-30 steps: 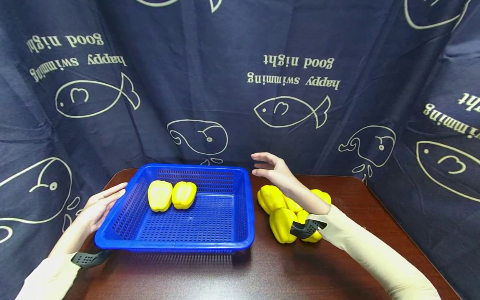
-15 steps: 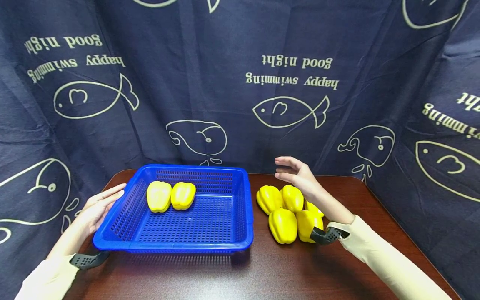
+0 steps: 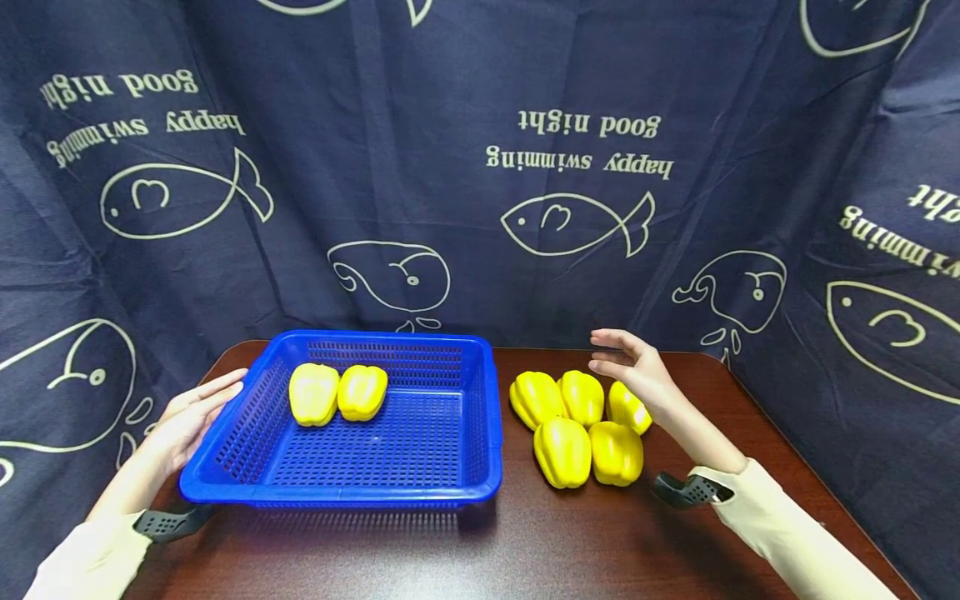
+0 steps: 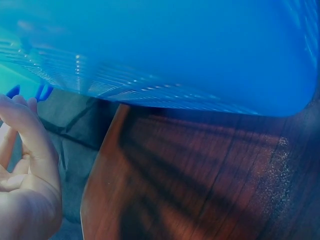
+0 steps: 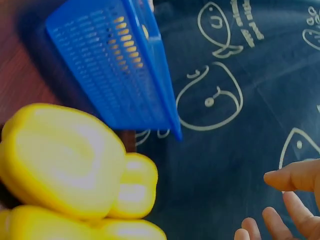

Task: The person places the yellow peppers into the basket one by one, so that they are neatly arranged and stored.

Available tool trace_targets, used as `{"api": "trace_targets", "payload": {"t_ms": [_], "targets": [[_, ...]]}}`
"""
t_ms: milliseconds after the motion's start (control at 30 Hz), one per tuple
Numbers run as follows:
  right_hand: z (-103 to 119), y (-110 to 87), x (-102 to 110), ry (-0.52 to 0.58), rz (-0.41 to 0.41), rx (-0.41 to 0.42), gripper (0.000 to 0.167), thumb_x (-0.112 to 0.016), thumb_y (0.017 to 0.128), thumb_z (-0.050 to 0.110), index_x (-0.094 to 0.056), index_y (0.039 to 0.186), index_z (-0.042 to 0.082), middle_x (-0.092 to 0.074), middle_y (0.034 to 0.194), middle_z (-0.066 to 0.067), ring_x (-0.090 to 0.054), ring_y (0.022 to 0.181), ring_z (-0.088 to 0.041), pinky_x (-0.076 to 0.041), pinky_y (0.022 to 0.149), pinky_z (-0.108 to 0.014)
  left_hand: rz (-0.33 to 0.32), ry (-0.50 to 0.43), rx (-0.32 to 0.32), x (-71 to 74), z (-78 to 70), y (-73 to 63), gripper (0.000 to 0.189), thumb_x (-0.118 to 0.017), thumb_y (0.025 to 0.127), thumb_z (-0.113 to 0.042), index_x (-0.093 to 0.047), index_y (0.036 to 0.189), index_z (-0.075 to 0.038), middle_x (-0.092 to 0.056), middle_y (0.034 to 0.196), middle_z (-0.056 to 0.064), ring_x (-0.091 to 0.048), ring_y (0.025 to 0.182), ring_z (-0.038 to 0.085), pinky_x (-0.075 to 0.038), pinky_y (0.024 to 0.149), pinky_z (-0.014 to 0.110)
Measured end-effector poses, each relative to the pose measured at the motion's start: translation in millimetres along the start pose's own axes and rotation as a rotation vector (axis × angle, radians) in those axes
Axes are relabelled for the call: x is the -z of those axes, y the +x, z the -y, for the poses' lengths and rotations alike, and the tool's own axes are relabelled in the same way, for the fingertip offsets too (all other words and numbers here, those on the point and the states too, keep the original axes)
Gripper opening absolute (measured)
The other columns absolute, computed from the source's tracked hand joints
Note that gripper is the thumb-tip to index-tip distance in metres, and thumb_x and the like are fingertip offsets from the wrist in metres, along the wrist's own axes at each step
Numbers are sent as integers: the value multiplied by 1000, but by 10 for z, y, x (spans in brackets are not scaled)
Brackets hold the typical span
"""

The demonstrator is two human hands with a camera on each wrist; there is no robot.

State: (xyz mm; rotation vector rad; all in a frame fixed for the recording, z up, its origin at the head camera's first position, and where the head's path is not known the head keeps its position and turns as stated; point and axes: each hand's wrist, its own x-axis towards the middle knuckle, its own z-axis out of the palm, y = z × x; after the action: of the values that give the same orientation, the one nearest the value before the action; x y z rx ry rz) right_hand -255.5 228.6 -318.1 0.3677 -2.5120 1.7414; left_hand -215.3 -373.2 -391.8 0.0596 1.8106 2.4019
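A blue plastic basket [image 3: 420, 492] stands on the table, with two yellow bell peppers [image 3: 363, 392] side by side in its left back part. My left hand [image 3: 183, 425] touches the basket's left outer side, its fingers fairly straight along the rim; in the left wrist view the hand [image 4: 30, 175] is partly cut off at the left edge. Right of the basket lie several more yellow bell peppers [image 3: 562, 452] in a cluster. My right hand [image 3: 637, 371] hovers over the back right of that cluster, holding nothing, fingers loosely bent and apart from the thumb.
The dark brown wooden table [image 3: 360, 558] ends at a dark blue curtain [image 3: 480, 275] with fish drawings, which encloses the back and sides. Black wrist bands sit on both wrists.
My right hand has moved rightward from beside the basket's back right corner to above the pepper cluster, uncovering more peppers. My left hand has stayed at the basket.
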Motion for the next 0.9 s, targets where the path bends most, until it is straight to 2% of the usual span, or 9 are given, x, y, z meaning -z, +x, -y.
{"api": "trace_targets", "payload": {"t_ms": [100, 200, 300, 467, 633, 767, 900], "targets": [[-95, -31, 66, 13, -25, 9, 48, -66, 89, 5, -48, 133, -1, -61, 109, 17, -61, 92, 8, -51, 81, -11, 3, -5, -2, 7, 6, -4, 35, -43, 103, -13, -70, 107, -35, -72, 101, -14, -70, 89, 7, -58, 73, 23], [-199, -69, 125, 49, -51, 14, 46, -65, 88, 1, -49, 130, -2, -60, 100, 26, -62, 90, 8, -52, 79, -12, 30, -33, -10, 18, 16, -9, 37, -40, 103, -11, -70, 109, -33, -72, 102, -12, -70, 90, 7, -58, 74, 23], [-316, -105, 182, 54, -86, 25, 43, -65, 87, -2, -51, 128, -2, -60, 98, 28, -62, 88, 8, -52, 78, -11, 48, -54, -14, 27, 18, -16, 39, -39, 103, -10, -70, 110, -32, -72, 103, -11, -70, 90, 8, -58, 74, 24], [-504, -141, 278, -2, -180, 69, 42, -68, 85, 0, -54, 124, -1, -59, 98, 30, -61, 88, 10, -51, 76, -9, 37, -47, -10, 26, 2, -19, 37, -41, 103, -11, -70, 110, -33, -72, 103, -12, -70, 90, 8, -58, 74, 24], [-692, -146, 388, -43, -254, 98, 38, -70, 84, 1, -58, 119, 9, -58, 97, 32, -59, 88, 11, -49, 75, -7, 27, -42, 0, 13, -8, -19, 37, -42, 103, -12, -70, 109, -34, -72, 101, -12, -71, 89, 8, -58, 73, 24], [-830, -165, 465, -80, -291, 80, 37, -71, 84, 5, -59, 118, 12, -57, 97, 32, -57, 87, 12, -48, 74, -6, 16, -38, 2, 9, -2, -13, 35, -43, 102, -13, -70, 108, -34, -72, 100, -12, -71, 88, 8, -58, 73, 24], [-956, -198, 520, -86, -301, 30, 37, -72, 84, 9, -58, 118, 14, -56, 96, 33, -56, 86, 12, -48, 73, -6, 33, -46, 0, 21, 23, 3, 36, -41, 103, -12, -70, 109, -33, -72, 102, -11, -71, 89, 8, -58, 73, 24]]}}
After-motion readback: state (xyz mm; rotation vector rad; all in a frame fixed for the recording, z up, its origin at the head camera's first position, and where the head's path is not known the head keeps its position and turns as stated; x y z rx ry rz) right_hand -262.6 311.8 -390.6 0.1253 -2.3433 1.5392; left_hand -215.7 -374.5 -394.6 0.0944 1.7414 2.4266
